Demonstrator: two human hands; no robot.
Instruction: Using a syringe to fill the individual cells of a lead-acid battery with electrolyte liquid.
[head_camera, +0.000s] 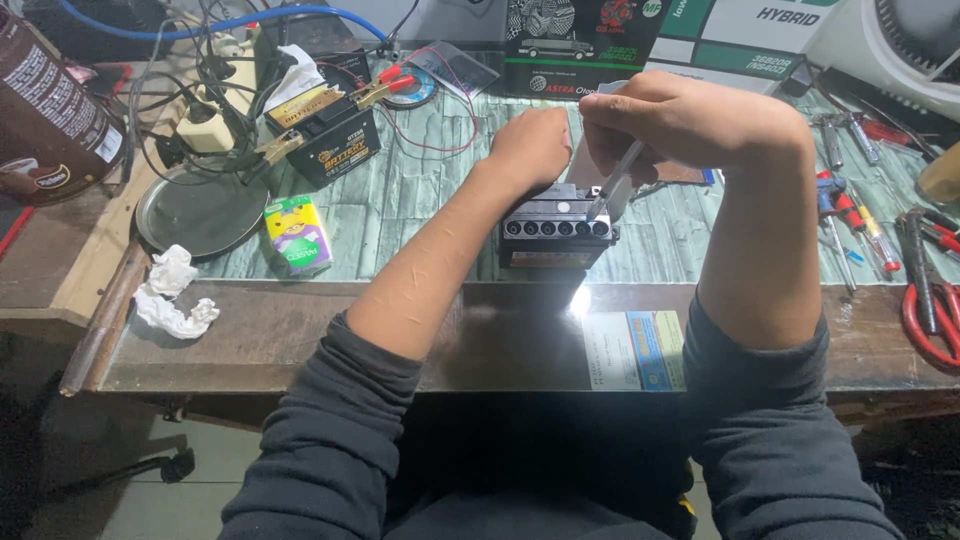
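Note:
A small black battery (556, 232) with a row of several round cell openings on top sits on the green patterned bench (420, 200) right in front of me. My left hand (532, 146) is closed over its far left top edge. My right hand (690, 122) pinches a thin clear tube or dropper (615, 182), held slanted, with its lower tip at the rightmost cell opening.
A second black battery (330, 135) with clamps and red wires stands at the back left, beside a round metal plate (200, 212) and a colourful tissue pack (297, 232). Crumpled tissues (170, 290) lie left. Screwdrivers (850, 215) and red-handled pliers (930, 300) lie right. A paper card (633, 350) lies near the front edge.

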